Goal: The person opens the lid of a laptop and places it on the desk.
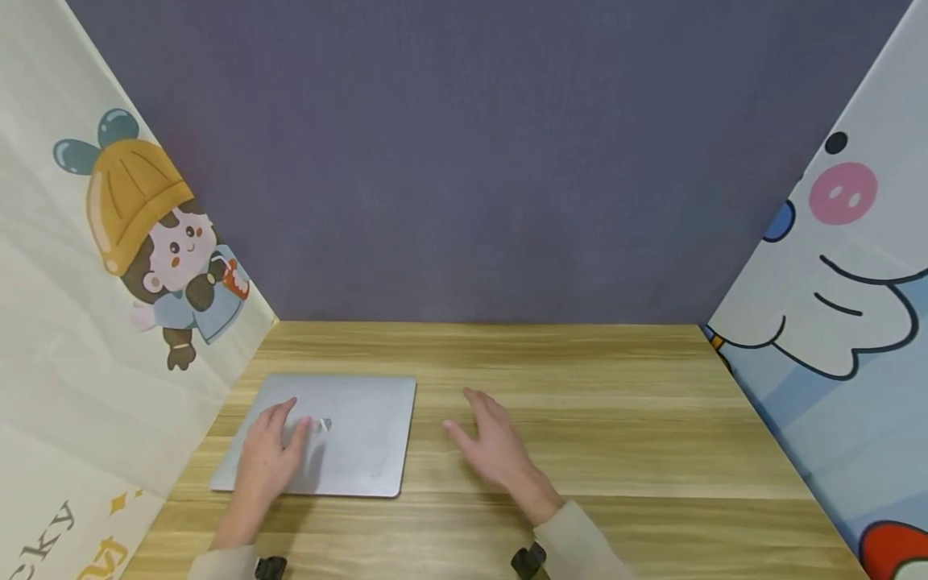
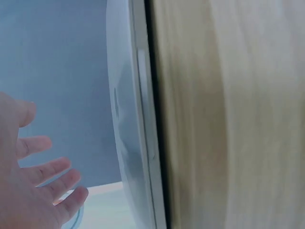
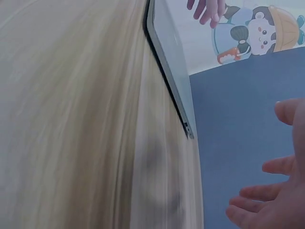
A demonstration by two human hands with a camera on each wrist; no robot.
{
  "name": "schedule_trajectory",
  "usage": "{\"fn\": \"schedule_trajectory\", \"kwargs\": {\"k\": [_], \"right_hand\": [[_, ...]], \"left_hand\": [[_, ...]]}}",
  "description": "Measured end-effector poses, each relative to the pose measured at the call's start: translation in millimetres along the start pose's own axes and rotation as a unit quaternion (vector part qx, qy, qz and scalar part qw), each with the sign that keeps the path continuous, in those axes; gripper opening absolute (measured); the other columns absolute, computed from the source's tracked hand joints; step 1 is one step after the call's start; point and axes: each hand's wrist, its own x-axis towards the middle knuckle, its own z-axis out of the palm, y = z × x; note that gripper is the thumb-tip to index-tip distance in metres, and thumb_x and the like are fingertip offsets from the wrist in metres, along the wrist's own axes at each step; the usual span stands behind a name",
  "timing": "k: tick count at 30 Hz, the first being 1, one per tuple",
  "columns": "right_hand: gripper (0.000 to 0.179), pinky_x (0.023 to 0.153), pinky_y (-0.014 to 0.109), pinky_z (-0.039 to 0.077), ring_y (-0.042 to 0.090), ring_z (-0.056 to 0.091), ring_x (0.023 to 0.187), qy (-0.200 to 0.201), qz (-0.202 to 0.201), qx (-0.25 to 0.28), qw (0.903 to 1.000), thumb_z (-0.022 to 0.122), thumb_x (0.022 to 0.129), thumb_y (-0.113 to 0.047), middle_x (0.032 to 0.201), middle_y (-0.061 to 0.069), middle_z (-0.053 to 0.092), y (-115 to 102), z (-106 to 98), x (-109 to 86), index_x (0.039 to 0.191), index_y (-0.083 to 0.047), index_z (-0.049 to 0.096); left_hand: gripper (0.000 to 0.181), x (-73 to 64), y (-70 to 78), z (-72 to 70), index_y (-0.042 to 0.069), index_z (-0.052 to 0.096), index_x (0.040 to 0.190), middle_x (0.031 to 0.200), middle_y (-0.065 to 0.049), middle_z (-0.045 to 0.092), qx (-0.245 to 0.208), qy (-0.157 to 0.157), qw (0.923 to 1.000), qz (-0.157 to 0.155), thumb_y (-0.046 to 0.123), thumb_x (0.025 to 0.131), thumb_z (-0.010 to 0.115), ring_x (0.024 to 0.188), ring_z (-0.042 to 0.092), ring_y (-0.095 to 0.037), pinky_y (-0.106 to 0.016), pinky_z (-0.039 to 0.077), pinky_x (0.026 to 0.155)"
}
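A closed silver laptop [image 1: 362, 439] lies flat on the left part of the wooden table, a small shiny logo on its lid. My left hand [image 1: 268, 459] hovers over the laptop's left half, fingers spread and holding nothing; the left wrist view shows a gap between that hand [image 2: 38, 176] and the laptop's edge [image 2: 147, 105]. To the right of the laptop, my right hand [image 1: 496, 447] is held above the bare wood with thumb and fingers apart. In the right wrist view the right hand [image 3: 276, 191] is likewise unfolded, and the laptop [image 3: 174, 62] shows edge-on.
The wood-grain table [image 1: 616, 419] meets a dark grey-blue panel [image 1: 493, 161] at the back. A pale sheet with a cartoon child [image 1: 174, 234] borders the left side, and another with a pig character [image 1: 841, 193] borders the right.
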Motion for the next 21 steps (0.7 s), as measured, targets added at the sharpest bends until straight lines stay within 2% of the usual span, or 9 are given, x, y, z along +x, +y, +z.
{"fn": "schedule_trajectory", "kwargs": {"k": [7,15,21], "right_hand": [[0.076,0.116,0.058,0.032,0.039,0.038,0.143,-0.008,-0.001,0.034,0.9994,0.054,0.099,-0.058,0.157,0.018,0.04,-10,6,7.4,0.156,-0.01,0.037],[0.075,0.116,0.059,0.032,0.04,0.038,0.144,-0.024,0.008,0.034,0.9991,0.055,0.1,-0.055,0.158,0.02,0.039,-15,17,17.2,0.157,-0.01,0.037],[0.072,0.117,0.058,0.031,0.04,0.039,0.143,-0.033,0.007,0.042,0.9986,0.056,0.101,-0.051,0.157,0.019,0.041,-17,27,22.3,0.156,-0.008,0.038]], "left_hand": [[0.046,8.4,-7.2,-8.2,-0.01,0.053,0.136,0.132,-0.038,0.05,0.008,0.007,0.9999,0.006,0.024,0.105,0.055,0.122,0.046,-0.057,-0.069,0.035,0.103],[0.052,14.7,-16.8,-15.5,-0.009,0.049,0.14,0.137,-0.04,0.044,0.012,-0.023,0.9995,-0.016,0.03,0.107,0.05,0.125,0.042,-0.059,-0.072,0.032,0.104],[0.051,16.3,-29.1,-17.6,-0.01,0.049,0.14,0.137,-0.039,0.045,0.014,-0.028,0.9993,-0.019,0.028,0.106,0.051,0.124,0.042,-0.059,-0.071,0.033,0.103]]}}
